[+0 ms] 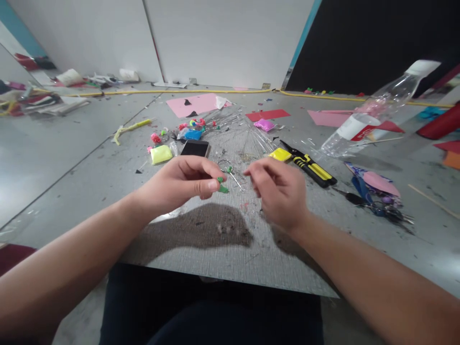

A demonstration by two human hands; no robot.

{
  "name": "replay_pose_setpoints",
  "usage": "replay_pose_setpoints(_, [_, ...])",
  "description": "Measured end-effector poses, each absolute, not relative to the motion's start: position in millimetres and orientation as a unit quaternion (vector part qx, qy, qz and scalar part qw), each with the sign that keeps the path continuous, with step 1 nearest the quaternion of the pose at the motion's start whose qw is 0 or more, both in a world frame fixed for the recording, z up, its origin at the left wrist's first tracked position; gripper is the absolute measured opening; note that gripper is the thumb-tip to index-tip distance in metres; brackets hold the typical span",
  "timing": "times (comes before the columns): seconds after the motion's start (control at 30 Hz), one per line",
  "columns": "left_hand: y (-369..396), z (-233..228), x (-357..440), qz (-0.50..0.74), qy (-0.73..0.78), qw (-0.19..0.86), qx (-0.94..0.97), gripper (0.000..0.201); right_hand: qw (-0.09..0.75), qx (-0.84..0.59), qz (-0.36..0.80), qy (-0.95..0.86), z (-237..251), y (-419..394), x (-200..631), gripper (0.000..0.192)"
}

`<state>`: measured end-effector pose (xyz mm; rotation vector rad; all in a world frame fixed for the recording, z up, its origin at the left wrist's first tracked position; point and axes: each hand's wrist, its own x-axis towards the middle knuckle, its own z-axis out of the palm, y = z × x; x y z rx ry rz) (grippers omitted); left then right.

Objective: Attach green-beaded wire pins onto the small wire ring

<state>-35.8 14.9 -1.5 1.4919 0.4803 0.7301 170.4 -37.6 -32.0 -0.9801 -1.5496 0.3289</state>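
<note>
My left hand (183, 184) pinches a small green clay piece (222, 187) between thumb and fingers, just above the grey board (223, 249). A thin metal ring with a wire (227, 167) lies on the board just beyond the green piece. My right hand (278, 189) hovers a little to the right, fingers curled and slightly apart, with nothing visible in it.
Yellow-handled pliers (311, 167), a yellow clay bag (280, 154), a black phone (195, 148), a pale yellow clay pack (161, 154), clear wrapping, a tilted plastic bottle (373, 112), scissors with pink clay (377, 191) and pink paper sheets (196, 104) lie around.
</note>
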Motion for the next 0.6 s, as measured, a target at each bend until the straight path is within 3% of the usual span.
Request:
replay_pose_setpoints(0.1, [20,2,-36,0.338,0.265,0.580,0.693,0.010,0.527,-0.529,0.152,-0.648,-43,-16,181,0.025])
replay_pose_setpoints(0.27, [31,-1,-34,0.300,0.339,0.424,0.784,0.013,0.309,-0.580,0.112,-0.746,-61,3,187,0.019])
replay_pose_setpoints(0.37, [38,-9,-33,0.287,0.345,0.398,0.800,0.018,0.291,-0.572,0.087,-0.762,-67,7,184,0.010])
replay_pose_setpoints(0.6, [49,-19,-34,0.328,0.344,0.369,0.799,0.020,0.332,-0.554,0.090,-0.758,-66,11,188,0.012])
